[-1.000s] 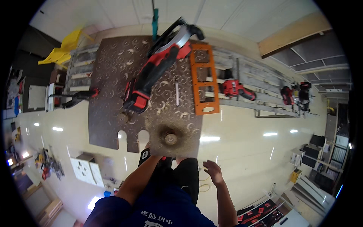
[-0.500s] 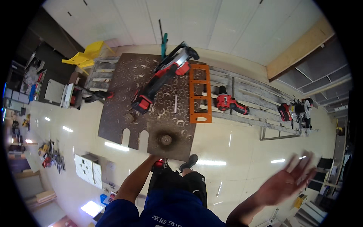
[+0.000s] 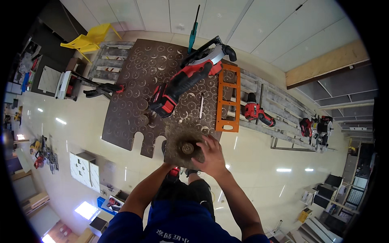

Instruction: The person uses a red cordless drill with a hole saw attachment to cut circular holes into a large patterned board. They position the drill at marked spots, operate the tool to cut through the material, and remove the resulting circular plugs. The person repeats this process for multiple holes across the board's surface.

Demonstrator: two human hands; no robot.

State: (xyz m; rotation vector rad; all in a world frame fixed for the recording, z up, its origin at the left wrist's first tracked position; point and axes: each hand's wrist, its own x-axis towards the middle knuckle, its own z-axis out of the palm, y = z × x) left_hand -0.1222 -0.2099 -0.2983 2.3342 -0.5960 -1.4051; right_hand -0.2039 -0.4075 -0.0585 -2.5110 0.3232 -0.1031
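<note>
A dusty brown square plate (image 3: 175,139) is in front of me, with a small round disc (image 3: 187,148) at its middle, ringed by dark dust. My right hand (image 3: 211,156) reaches over the plate's right side, fingers spread and curved beside the disc; whether it touches is unclear. Beneath the plate's near edge is my left hand (image 3: 168,167), its fingers hidden. A red part (image 3: 174,172) shows next to it. Beyond, on a dark bench board (image 3: 125,105) marked with many circles, lies a red-and-black cordless tool (image 3: 184,83) with a metal guard.
An orange template (image 3: 229,101) with rectangular openings lies at the board's right. Farther right, a red drill (image 3: 257,113) and another red power tool (image 3: 316,128) rest on grey slats. A teal-handled tool (image 3: 193,36) and a white stick (image 3: 201,106) are nearby. A yellow chair (image 3: 91,36) stands far left.
My right hand has swung in from the far right to the plate's right side. The plate has shifted and turned slightly against the bench board, and the whole view has shifted.
</note>
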